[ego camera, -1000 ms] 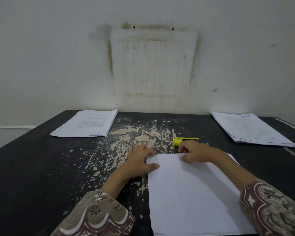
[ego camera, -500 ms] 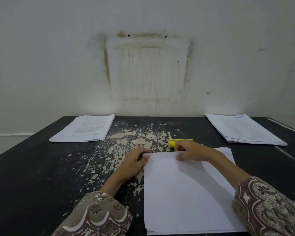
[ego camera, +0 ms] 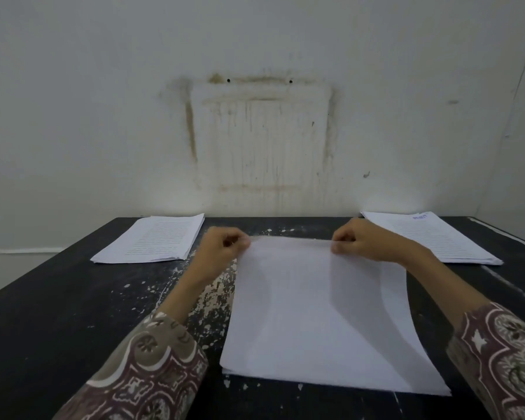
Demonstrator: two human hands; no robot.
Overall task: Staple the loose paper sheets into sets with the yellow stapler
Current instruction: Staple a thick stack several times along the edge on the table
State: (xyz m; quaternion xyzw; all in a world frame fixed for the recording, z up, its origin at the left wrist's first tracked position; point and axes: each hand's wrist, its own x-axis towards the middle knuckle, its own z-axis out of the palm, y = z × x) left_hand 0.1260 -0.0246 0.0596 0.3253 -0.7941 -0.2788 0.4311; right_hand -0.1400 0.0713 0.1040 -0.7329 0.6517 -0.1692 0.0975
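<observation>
both hands pinch the far edge of the sheets (ego camera: 319,304) at mid-frame: the left hand (ego camera: 222,247) at the top left corner, the right hand (ego camera: 361,241) near the top right. the far edge is raised; the near edge lies on the table (ego camera: 58,313). the stapler is not in sight, perhaps hidden behind the raised paper. judged from here, the risk is that the sheets slide out of line as they lift, since the right side already shows a lower sheet sticking out; a staple would then fix a crooked set. two more stacks lie apart, one stack (ego camera: 155,241) at left, another (ego camera: 434,237) at right.
</observation>
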